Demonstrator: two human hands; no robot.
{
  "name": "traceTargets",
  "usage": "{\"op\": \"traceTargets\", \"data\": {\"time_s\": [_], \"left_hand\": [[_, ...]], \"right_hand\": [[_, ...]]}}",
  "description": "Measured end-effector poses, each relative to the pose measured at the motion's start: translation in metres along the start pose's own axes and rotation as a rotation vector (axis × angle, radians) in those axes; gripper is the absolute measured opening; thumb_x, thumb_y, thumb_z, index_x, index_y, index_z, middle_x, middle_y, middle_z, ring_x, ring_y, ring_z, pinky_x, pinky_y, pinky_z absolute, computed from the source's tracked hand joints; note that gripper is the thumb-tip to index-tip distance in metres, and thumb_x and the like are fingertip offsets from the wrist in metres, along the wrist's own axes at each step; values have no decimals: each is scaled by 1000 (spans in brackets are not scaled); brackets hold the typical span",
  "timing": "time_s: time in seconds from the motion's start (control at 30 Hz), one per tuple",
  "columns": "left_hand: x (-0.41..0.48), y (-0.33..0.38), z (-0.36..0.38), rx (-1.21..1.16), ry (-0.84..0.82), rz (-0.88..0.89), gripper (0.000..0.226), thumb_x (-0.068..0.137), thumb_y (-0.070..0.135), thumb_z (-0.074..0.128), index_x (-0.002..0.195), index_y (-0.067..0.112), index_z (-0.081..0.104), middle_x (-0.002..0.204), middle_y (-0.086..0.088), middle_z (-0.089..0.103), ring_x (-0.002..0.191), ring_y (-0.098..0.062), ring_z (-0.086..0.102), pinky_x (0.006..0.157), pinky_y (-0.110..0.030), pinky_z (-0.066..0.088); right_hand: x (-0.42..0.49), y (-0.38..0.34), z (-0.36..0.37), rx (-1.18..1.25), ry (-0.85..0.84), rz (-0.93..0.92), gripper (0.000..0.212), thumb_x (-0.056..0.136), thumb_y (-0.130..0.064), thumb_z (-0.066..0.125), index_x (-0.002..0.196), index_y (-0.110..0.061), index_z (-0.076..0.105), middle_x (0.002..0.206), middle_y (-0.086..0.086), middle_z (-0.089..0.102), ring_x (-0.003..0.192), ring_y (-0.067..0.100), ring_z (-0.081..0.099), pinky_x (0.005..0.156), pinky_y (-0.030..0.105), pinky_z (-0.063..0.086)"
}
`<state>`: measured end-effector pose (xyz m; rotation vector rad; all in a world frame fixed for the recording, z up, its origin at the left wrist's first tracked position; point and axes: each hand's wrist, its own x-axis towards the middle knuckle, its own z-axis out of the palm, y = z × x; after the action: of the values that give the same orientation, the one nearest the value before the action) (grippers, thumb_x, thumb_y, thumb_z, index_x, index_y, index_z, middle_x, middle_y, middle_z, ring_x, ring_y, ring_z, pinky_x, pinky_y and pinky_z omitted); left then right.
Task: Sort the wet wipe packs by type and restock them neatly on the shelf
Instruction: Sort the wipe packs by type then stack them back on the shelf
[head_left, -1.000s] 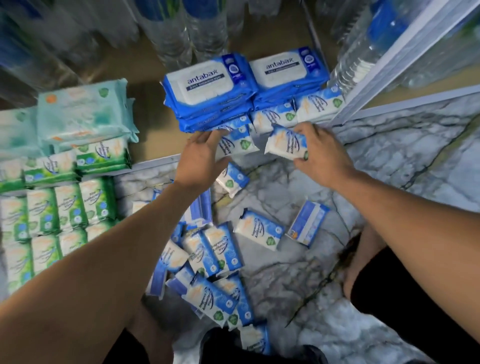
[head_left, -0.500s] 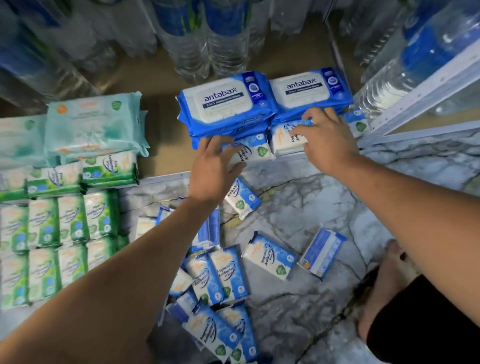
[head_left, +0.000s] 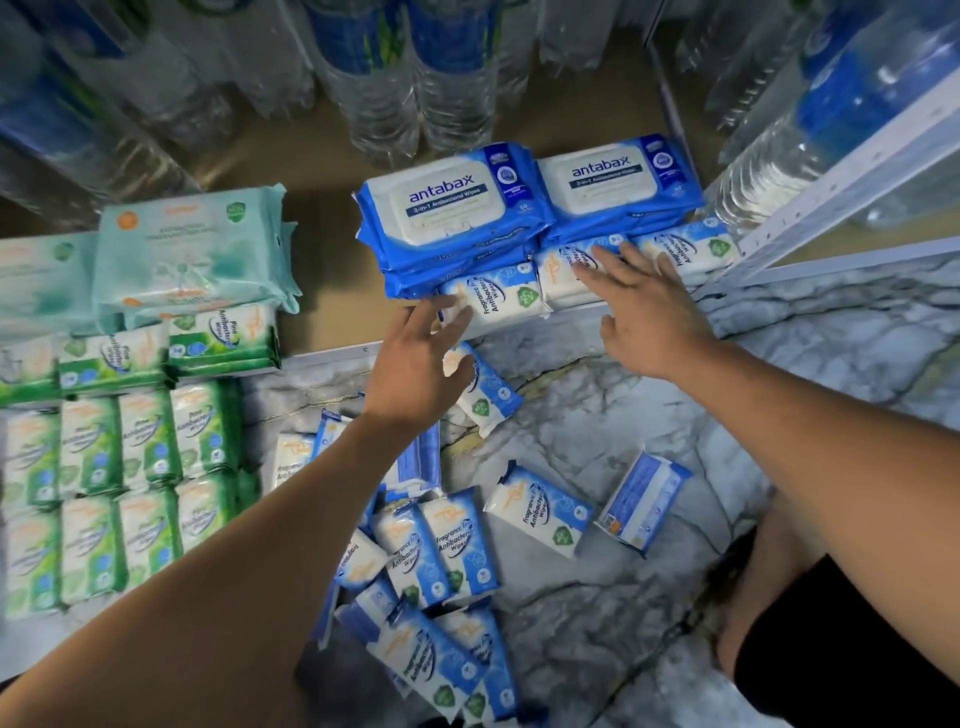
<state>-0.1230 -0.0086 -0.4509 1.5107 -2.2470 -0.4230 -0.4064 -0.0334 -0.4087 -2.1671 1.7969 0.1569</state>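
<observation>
Head view: three small blue wipe packs (head_left: 493, 304) in a row at the shelf (head_left: 322, 296) front edge, just in front of two stacks of large blue packs (head_left: 447, 208). Both palms empty: left hand (head_left: 415, 358) flat with fingers spread, fingertips at the leftmost pack; right hand (head_left: 649, 312) also spread, fingers on the middle pack. Behind the stacks: water bottles (head_left: 384, 104). Green packs (head_left: 150, 441) sit far left. Loose blue packs (head_left: 540, 514) lie on the marble floor (head_left: 831, 338), some hidden under the left arm, so count unclear.
</observation>
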Motion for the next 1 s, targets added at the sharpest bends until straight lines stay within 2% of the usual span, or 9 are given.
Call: {"op": "traceTargets", "data": {"time_s": [0.1, 0.2, 0.33, 0.43, 0.5, 0.63, 0.77, 0.93, 1.0], "left_hand": [[-5, 6, -1, 32, -22, -5, 56, 86, 25, 66, 140, 12, 56, 139, -9, 51, 117, -31, 46, 93, -41, 48], [-20, 18, 1, 21, 12, -88, 58, 86, 22, 67, 140, 12, 51, 136, -9, 51, 116, -30, 45, 96, -39, 43], [-57, 33, 18, -74, 17, -164, 36, 82, 13, 69, 118, 12, 63, 110, -8, 59, 97, -29, 53, 82, -44, 48], [-92, 50, 37, -125, -195, -107, 29, 84, 12, 69, 113, 16, 68, 104, -3, 64, 92, -26, 60, 73, -45, 55], [-113, 62, 47, -114, -324, -49, 32, 85, 18, 67, 117, 21, 70, 107, 0, 65, 96, -24, 59, 79, -44, 54], [-135, 77, 55, -51, -474, -3, 35, 82, 24, 75, 116, 30, 71, 121, 3, 62, 109, -26, 54, 89, -43, 50], [-132, 84, 57, 49, -465, -20, 38, 73, 9, 84, 104, 28, 75, 118, 0, 64, 103, -28, 60, 80, -42, 52], [-109, 82, 61, 107, -425, -17, 61, 72, -14, 67, 119, 24, 71, 133, 2, 63, 125, -26, 55, 95, -44, 47], [-103, 82, 63, 104, -383, -53, 58, 73, -11, 65, 121, 21, 70, 135, 0, 63, 129, -27, 53, 99, -47, 46]], "right_hand": [[-23, -5, 3, 40, 216, -3, 64, 87, -12, 60, 148, -20, 46, 157, 9, 36, 144, 34, 30, 117, 50, 28], [-58, -6, 22, 198, 391, 109, 45, 83, -7, 63, 128, -14, 64, 131, 10, 55, 114, 34, 51, 93, 43, 49], [-111, -12, 61, 429, 268, 501, 28, 85, -9, 65, 113, -14, 69, 115, 12, 58, 95, 36, 61, 79, 33, 46], [-146, -22, 90, 498, 115, 855, 27, 88, -19, 65, 113, -7, 65, 115, 20, 60, 100, 37, 61, 77, 34, 43], [-161, -30, 102, 478, 53, 968, 37, 89, -26, 67, 117, -4, 59, 117, 24, 58, 103, 39, 60, 79, 38, 45], [-169, -40, 116, 459, 5, 920, 55, 84, -38, 72, 121, -4, 47, 117, 23, 50, 102, 43, 58, 78, 43, 48], [-162, -38, 118, 329, -51, 800, 66, 81, -52, 73, 123, -11, 43, 119, 15, 46, 106, 40, 54, 64, 39, 40], [-157, -31, 120, 388, -34, 818, 74, 73, -54, 80, 119, -12, 41, 117, 14, 46, 106, 39, 54, 62, 37, 38], [-155, -29, 122, 404, -39, 816, 74, 71, -47, 84, 119, -11, 40, 117, 15, 46, 104, 40, 56, 64, 37, 38]]}}
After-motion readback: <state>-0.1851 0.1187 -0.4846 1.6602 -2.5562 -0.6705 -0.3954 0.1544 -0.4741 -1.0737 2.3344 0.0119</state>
